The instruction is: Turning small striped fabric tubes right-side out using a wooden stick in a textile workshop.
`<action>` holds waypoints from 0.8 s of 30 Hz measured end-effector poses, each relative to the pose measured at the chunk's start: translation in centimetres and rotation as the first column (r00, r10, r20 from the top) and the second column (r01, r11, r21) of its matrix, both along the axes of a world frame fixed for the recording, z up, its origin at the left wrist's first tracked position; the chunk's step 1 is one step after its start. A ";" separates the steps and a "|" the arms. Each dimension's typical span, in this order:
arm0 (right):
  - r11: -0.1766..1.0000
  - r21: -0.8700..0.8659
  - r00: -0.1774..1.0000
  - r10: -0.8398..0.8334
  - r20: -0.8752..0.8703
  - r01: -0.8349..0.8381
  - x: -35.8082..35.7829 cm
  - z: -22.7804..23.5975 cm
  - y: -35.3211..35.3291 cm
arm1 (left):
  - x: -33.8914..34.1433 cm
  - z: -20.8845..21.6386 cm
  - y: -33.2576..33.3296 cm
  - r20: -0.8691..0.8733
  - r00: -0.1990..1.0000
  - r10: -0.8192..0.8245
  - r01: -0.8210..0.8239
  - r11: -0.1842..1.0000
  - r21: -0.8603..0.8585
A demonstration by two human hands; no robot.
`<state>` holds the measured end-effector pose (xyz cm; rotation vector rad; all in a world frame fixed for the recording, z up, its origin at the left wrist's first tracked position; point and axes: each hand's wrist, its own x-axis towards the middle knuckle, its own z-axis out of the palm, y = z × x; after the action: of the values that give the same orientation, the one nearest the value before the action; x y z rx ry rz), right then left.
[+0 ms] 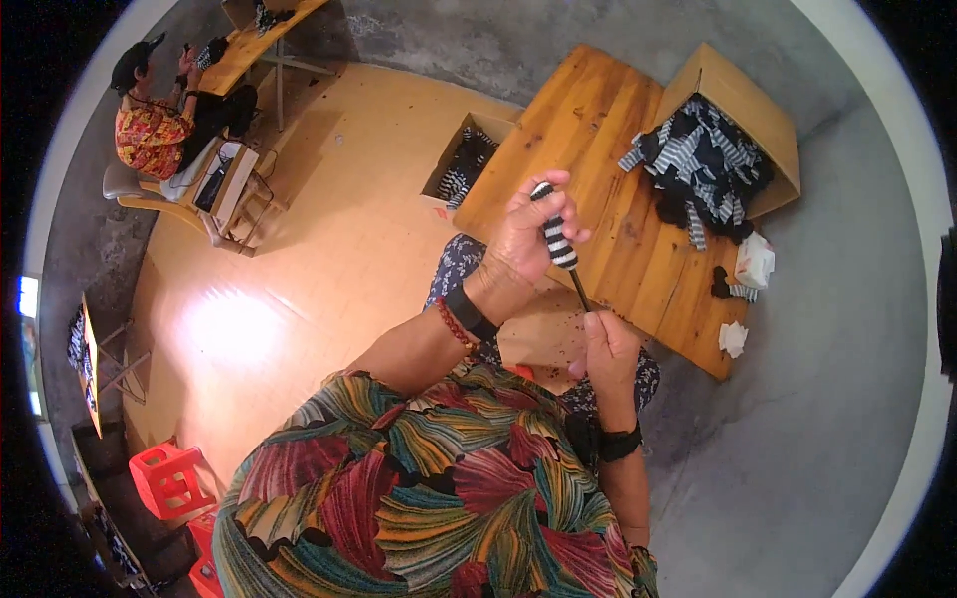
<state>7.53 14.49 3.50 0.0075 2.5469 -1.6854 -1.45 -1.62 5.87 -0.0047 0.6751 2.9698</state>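
In front of me my left hand [531, 231] is closed round a small black-and-white striped knitted piece [559, 244], rounded like a stuffed tube and held at a tilt. A thin dark rod or tightly drawn strand [580, 289] runs from its lower end down to my right hand [609, 351]. The fingers of that hand are pinched on the dark length, thumb on top. Whether it is a stick or stretched cloth is too small to tell. Both hands are above my lap, beside the wooden table [558, 130].
On the table, a tipped cardboard box [778, 149] spills striped and black knitted pieces [698, 164]. Nearby are a white packet [755, 261], a small knitted piece [736, 291] and crumpled tissue [733, 339]. Another open box [431, 184] stands on the floor; a seated person [155, 125] works at far left.
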 end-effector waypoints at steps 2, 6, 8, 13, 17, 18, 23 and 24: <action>1.000 -0.026 1.000 -0.011 0.021 0.011 -0.3 0.6 -0.5 | 0.7 -0.1 0.9 -0.029 0.997 0.069 -0.071 0.995 -0.068; 0.993 -0.113 0.999 0.018 -0.050 -0.023 -0.4 -1.0 -0.7 | 1.6 1.5 2.6 -0.074 0.965 0.253 -0.264 0.940 -0.215; 0.988 -0.153 0.999 0.010 -0.034 -0.015 -0.5 -0.8 -1.2 | 1.6 1.7 3.1 -0.063 0.960 0.272 -0.279 0.933 -0.228; 0.963 -0.268 0.998 0.040 0.053 -0.025 -1.4 0.7 -1.7 | 1.9 0.6 4.0 -0.073 0.966 0.248 -0.258 0.931 -0.260; 0.890 -0.446 0.940 0.065 0.336 0.098 -1.8 2.8 -2.6 | 2.2 0.5 4.0 -0.010 0.984 0.179 -0.175 0.952 -0.252; 0.849 -0.502 0.895 0.084 0.438 0.166 -1.9 3.4 -2.8 | 2.2 0.5 3.7 0.010 0.990 0.138 -0.133 0.970 -0.204; 0.677 -0.729 0.851 0.319 0.417 0.103 -2.6 4.4 -2.6 | 2.0 2.1 2.2 -0.145 0.989 0.013 -0.041 0.981 -0.191; 0.724 -0.687 0.882 0.283 0.377 0.062 -2.5 4.7 -2.9 | 2.0 2.3 1.8 -0.163 0.987 -0.005 -0.022 0.987 -0.162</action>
<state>5.08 11.62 8.16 0.1737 1.4445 -2.1479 0.53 0.18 8.14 0.2264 0.9392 2.9365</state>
